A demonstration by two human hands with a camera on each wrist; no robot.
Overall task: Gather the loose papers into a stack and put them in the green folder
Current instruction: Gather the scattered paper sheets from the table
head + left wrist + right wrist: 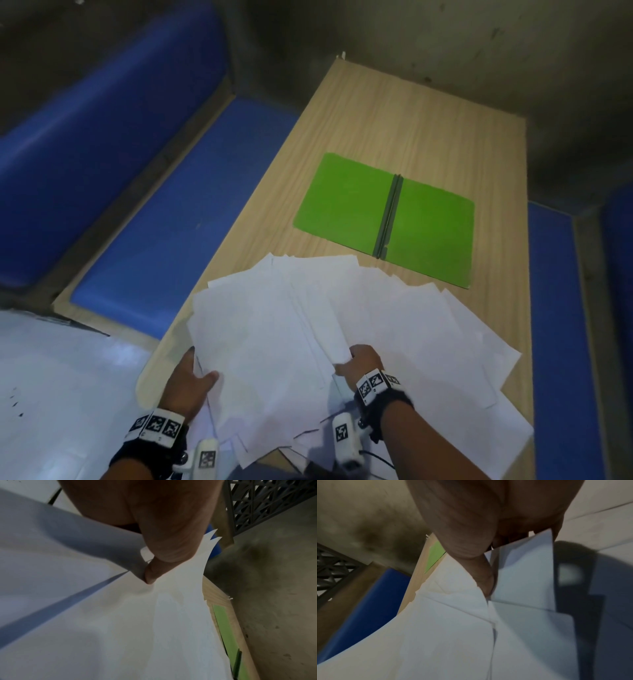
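Note:
Several white papers (pixel 342 329) lie fanned out over the near half of the wooden table (pixel 394 120). My left hand (pixel 191 377) pinches the left edge of the sheets, thumb on top; the left wrist view shows that thumb (pixel 154 572) pressing into the paper (pixel 120 628). My right hand (pixel 361 363) grips a bunch of sheets near the middle of the spread; in the right wrist view its thumb (pixel 484 582) lies on the papers (pixel 453 628). The green folder (pixel 387 219) lies open and flat beyond the papers, its dark spine in the middle, nothing in it.
Blue padded benches (pixel 164 212) run along both sides of the table, the right bench (pixel 555 308) close to its edge. A white surface (pixel 61 394) sits at the near left. Grey concrete floor (pixel 479 51) lies past the table's far end.

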